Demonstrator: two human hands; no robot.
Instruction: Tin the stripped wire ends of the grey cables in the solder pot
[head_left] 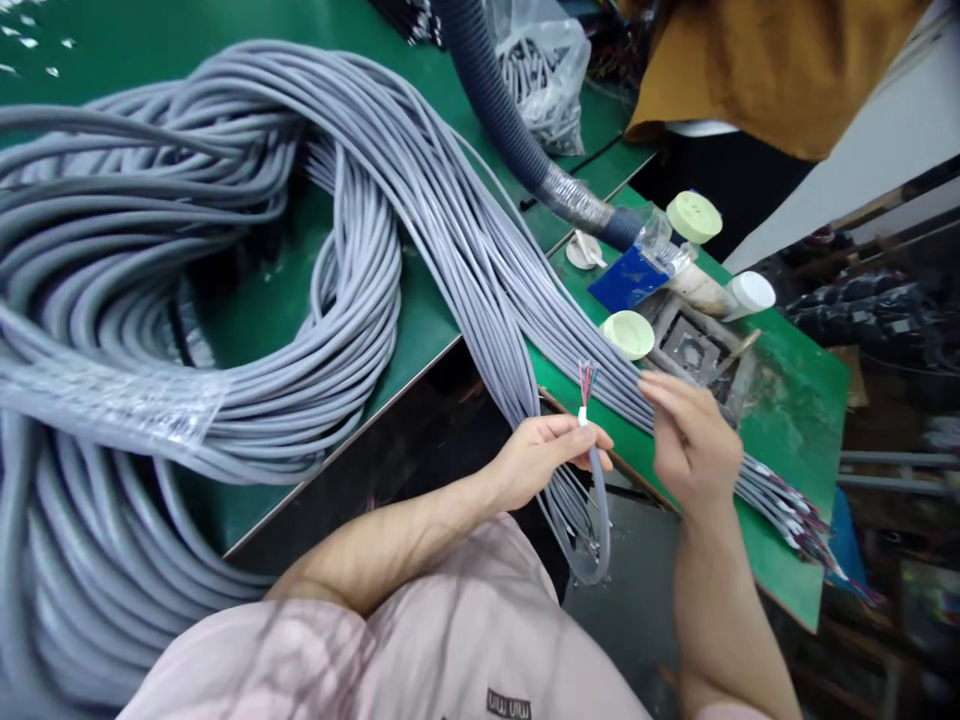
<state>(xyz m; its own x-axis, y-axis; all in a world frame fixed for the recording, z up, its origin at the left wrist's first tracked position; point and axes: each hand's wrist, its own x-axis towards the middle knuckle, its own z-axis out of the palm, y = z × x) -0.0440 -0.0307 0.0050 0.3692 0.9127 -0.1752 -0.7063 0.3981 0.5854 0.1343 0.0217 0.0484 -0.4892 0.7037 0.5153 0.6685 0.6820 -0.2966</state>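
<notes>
My left hand [559,450] pinches one grey cable [600,510] just below its stripped end. Thin coloured wires [587,380] with bare tips fan upward above a white collar [583,414], and the cable loops down below my fingers. My right hand [697,445] is over a long bundle of grey cables [555,315], its fingers stretched out and the tips at the bundle's edge; whether they press on it I cannot tell. The bundle's stripped wire ends [806,525] lie past that hand, to the right.
Large grey cable coils [352,330] cover the left green table [420,310]. A ribbed hose [510,130] with a blue piece [626,278] reaches the right board [795,400]. Near it are pale green lids [628,335], a white cup [752,290] and a dirty square metal frame [686,345].
</notes>
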